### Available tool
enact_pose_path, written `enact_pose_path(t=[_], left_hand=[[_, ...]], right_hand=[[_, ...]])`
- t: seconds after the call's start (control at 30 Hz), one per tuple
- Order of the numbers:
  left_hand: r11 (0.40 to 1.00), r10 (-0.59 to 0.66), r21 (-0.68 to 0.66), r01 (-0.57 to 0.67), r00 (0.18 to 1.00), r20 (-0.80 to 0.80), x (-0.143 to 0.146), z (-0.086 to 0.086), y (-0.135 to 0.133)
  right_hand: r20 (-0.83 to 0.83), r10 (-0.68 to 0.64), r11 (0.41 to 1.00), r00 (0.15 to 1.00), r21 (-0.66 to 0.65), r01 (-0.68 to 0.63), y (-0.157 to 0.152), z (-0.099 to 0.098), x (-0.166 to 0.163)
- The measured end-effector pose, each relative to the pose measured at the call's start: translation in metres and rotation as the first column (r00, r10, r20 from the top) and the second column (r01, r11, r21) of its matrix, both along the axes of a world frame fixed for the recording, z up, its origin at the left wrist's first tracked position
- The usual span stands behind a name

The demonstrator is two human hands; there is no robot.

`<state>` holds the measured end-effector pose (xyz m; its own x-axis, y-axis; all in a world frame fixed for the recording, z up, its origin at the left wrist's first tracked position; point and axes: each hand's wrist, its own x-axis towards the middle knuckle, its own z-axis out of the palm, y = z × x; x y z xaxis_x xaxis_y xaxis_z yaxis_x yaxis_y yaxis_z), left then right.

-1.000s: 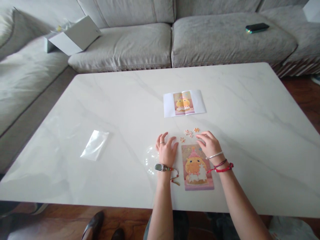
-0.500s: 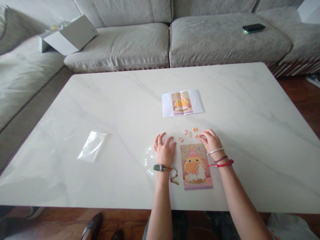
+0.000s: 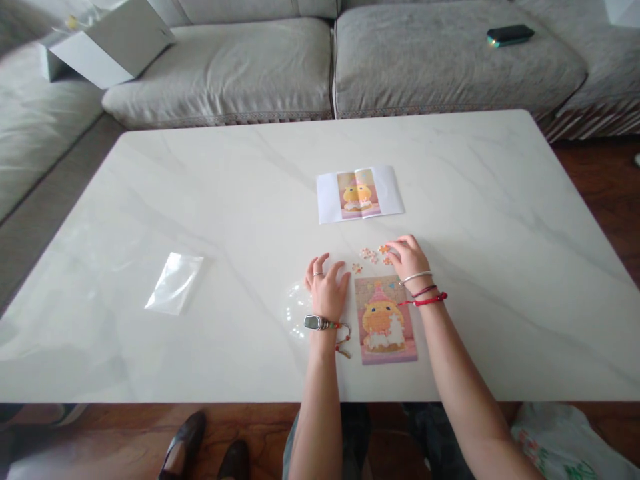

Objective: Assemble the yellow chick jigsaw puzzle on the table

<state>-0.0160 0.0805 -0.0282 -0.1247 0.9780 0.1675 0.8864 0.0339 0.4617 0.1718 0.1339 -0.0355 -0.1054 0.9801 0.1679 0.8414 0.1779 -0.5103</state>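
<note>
A nearly whole jigsaw puzzle [image 3: 384, 321] with an orange cartoon animal lies on the white marble table [image 3: 250, 200]. My left hand [image 3: 326, 291] rests flat beside the puzzle's left edge, fingers spread. My right hand [image 3: 408, 257] reaches just past the puzzle's top edge, its fingertips curled onto the loose puzzle pieces [image 3: 373, 254]; whether one is pinched I cannot make out. One more loose piece [image 3: 357, 268] lies between the hands. A printed reference picture [image 3: 359, 194] of the same animal lies farther back.
An empty clear plastic bag [image 3: 175, 291] lies at the table's left. A clear round plastic item [image 3: 296, 309] sits left of my left wrist. A grey sofa [image 3: 450, 60] behind carries a dark phone [image 3: 511, 35] and a white box [image 3: 107, 43]. Shoes [image 3: 185, 447] show below.
My right hand has slid forward from the puzzle's top corner onto the loose pieces. The left hand stays put. The camera has tilted downward a little.
</note>
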Motion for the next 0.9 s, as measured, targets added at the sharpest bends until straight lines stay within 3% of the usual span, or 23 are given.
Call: enact_pose_path(t=[0.23,0.43,0.7,0.8,0.9], left_hand=[[1.000,0.007,-0.004,-0.006,1.000,0.014,-0.001,0.001,0.000],[1.000,0.001,0.016,-0.001,1.000,0.010,-0.001,0.002,-0.001],[1.000,-0.002,0.028,0.001,1.000,0.027,-0.005,0.001,-0.003],[0.999,-0.019,0.035,0.018,0.999,0.044,-0.005,0.003,-0.002],[0.998,-0.038,0.042,0.036,0.997,0.060,-0.004,0.006,-0.002]], right_hand=[[0.015,0.090,0.994,0.996,-0.065,-0.089,0.017,0.007,-0.007],[0.036,0.089,0.990,0.995,-0.113,-0.085,0.023,0.006,-0.012],[0.043,0.209,0.976,0.977,-0.078,-0.206,0.026,0.011,-0.018],[-0.018,0.224,0.972,0.975,-0.075,-0.224,0.025,0.015,-0.020],[-0.205,0.158,0.982,0.966,-0.073,-0.176,0.012,0.023,-0.015]])
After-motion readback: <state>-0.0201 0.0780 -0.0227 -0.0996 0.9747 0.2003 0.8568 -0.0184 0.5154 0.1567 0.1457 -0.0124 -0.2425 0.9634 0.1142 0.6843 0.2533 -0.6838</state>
